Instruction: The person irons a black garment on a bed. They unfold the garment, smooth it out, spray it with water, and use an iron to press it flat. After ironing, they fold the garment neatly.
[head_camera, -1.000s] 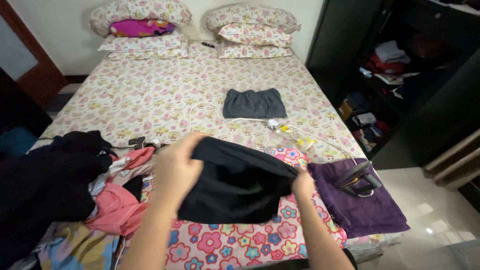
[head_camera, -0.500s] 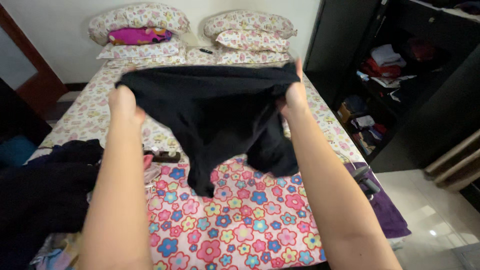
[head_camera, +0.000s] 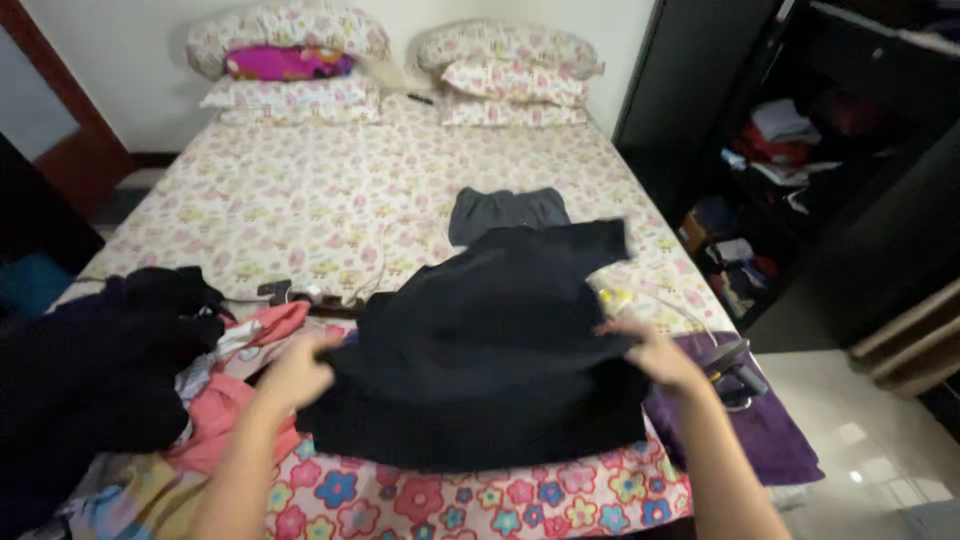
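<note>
On the bed | my black garment, just held aloft, now lies flat | left hand and right hand pinch its edges

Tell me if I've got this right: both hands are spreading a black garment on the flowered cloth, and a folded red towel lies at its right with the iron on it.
Not quite. In the head view the towel under the iron is purple, not red. The rest holds: the left hand and the right hand spread the black garment on the flowered cloth.
</note>
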